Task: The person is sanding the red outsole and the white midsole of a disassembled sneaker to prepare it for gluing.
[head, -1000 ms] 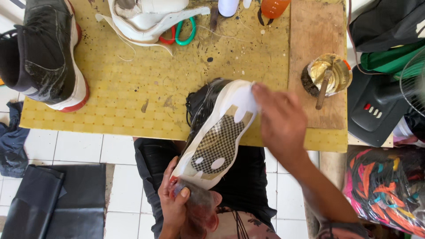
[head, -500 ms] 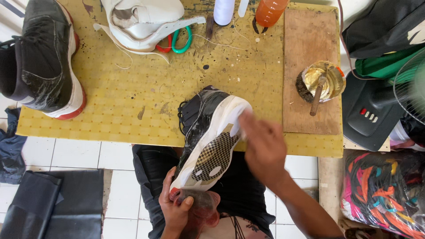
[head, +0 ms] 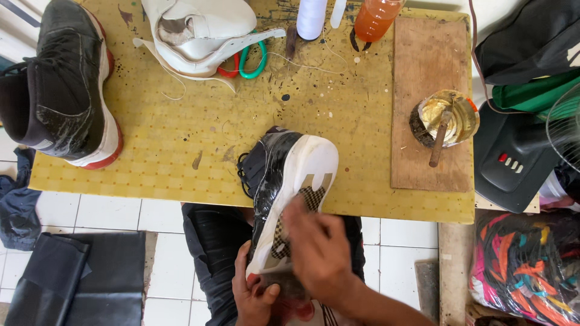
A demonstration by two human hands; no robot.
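Over table edge, sneaker (head: pixel 284 181) toe-away, lengthwise.

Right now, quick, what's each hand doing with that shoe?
Left hand: closed around the heel end of the black-and-white shoe, holding it sole-up.
Right hand: lying on the shoe's sole, blurred; grip cannot be told.

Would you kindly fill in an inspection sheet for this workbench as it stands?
Surface: yellow table, stained and paint-flecked.
Job's things: black shoe with white sole, sole up, toe end on the table edge.
Clutter: second black shoe; white shoe; scissors; white bottle; orange bottle; wooden board bearing glue tin.
Hands: left hand grips the heel; right hand presses on the sole.
Cables: nothing seen.
Surroundings: tiled floor; fan.
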